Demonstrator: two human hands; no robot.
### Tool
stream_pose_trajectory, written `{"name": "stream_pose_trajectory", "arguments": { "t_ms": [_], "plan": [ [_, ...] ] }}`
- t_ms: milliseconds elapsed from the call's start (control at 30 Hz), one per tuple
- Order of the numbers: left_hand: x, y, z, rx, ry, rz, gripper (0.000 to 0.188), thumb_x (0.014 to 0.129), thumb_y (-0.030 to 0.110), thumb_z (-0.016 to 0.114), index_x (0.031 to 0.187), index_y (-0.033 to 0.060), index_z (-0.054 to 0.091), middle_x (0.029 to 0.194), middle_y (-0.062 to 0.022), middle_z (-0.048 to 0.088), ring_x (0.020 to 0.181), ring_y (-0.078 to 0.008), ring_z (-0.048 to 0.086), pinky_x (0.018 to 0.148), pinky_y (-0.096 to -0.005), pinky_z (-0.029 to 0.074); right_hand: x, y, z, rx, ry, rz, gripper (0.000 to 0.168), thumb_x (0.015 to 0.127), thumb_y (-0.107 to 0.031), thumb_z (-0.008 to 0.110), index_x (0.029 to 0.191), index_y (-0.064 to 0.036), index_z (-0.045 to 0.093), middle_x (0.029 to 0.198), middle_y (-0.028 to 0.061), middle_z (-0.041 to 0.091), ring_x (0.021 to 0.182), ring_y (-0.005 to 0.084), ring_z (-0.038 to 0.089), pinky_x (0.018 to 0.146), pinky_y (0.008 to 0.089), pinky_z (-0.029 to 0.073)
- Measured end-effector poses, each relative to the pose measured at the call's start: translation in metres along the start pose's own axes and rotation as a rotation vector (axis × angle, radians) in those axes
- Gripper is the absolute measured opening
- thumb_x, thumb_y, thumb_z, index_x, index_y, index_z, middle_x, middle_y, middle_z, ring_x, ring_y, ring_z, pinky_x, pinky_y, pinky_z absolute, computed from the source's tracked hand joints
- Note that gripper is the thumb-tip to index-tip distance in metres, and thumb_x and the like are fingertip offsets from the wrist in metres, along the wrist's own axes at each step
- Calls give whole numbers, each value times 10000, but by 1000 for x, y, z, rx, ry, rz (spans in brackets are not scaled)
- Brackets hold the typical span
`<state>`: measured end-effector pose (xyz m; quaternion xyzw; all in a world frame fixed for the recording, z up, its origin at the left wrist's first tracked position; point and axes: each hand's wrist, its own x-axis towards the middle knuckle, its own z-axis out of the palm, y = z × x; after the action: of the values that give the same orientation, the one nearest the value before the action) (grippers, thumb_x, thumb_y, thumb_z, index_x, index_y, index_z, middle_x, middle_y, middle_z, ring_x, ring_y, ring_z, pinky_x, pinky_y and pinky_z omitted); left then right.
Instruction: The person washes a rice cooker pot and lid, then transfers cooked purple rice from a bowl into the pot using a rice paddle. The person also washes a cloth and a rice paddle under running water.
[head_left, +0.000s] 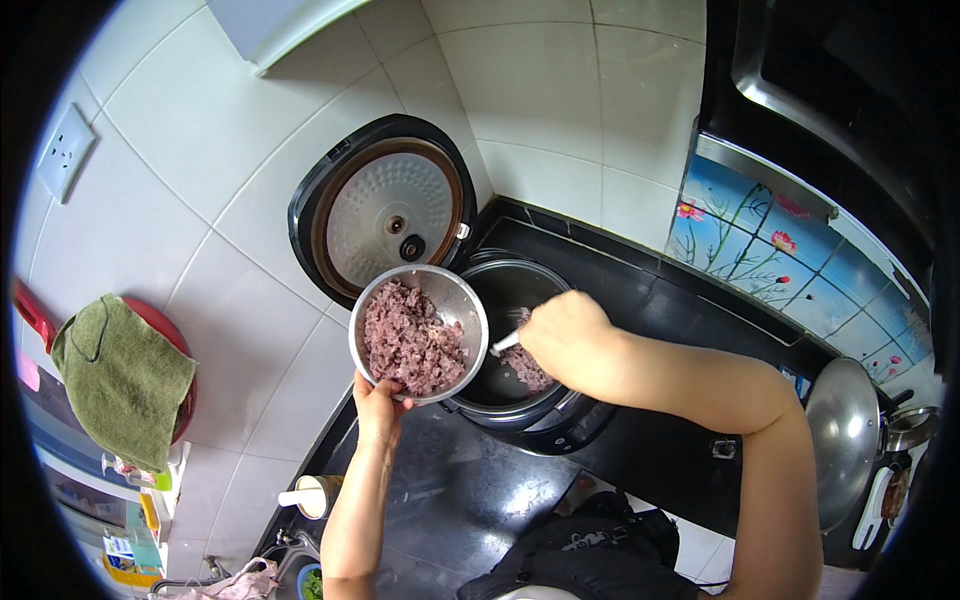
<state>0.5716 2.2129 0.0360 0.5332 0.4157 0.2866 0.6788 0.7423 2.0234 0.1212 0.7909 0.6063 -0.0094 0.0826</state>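
My left hand grips the near rim of a round metal bowl, tilted beside the rice cooker's mouth. Purplish cooked rice fills much of the bowl. In my right hand is a white utensil, probably a rice paddle; its lower end is hard to make out. That hand is over the right side of the black rice cooker. More rice lies inside the dark inner pot, partly hidden by my hand. The cooker's lid stands raised behind the bowl.
The cooker stands on a black countertop in a tiled corner. At the right are a metal wok or lid and a small pan. A cup stands left of my forearm, near a sink faucet. A green cloth hangs at the left.
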Motion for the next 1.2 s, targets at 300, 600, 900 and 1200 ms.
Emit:
{"name": "stream_pose_trajectory", "arguments": {
  "t_ms": [300, 600, 900, 1200],
  "plan": [
    [-1, 4, -15, -91, 8, -84, 448, 685, -98, 374, 1085, 96, 426, 844, -73, 544, 504, -140, 517, 350, -201, 438, -13, 28, -4, 124, 169, 108, 142, 706, -96, 494, 683, -49, 626, 675, 140, 608, 656, 273, 614, 563, 354, 484],
    [-7, 4, -12, -5, -119, -103, 462, 688, -90, 385, 1104, 107, 431, 858, -58, 538, 538, -122, 518, 370, -189, 447, -7, 49, -17, 588, 382, -15, 175, 817, -147, 459, 819, -17, 577, 657, 173, 562, 661, 347, 559, 589, 401, 439],
    [-7, 5, -14, -89, -208, -174, 458, 686, -98, 397, 1098, 97, 432, 784, -48, 546, 497, -127, 524, 364, -187, 450, -7, 53, -1, 890, 139, -147, 247, 838, -174, 432, 963, -21, 579, 768, 167, 595, 747, 307, 579, 666, 376, 441],
    [-9, 4, -12, -88, -172, -153, 448, 683, -98, 396, 1094, 79, 426, 754, -65, 544, 481, -132, 530, 351, -190, 453, -16, 41, -10, 948, 295, -155, 249, 849, -147, 400, 992, -24, 563, 752, 182, 574, 721, 341, 554, 639, 374, 429]
  ]
}}
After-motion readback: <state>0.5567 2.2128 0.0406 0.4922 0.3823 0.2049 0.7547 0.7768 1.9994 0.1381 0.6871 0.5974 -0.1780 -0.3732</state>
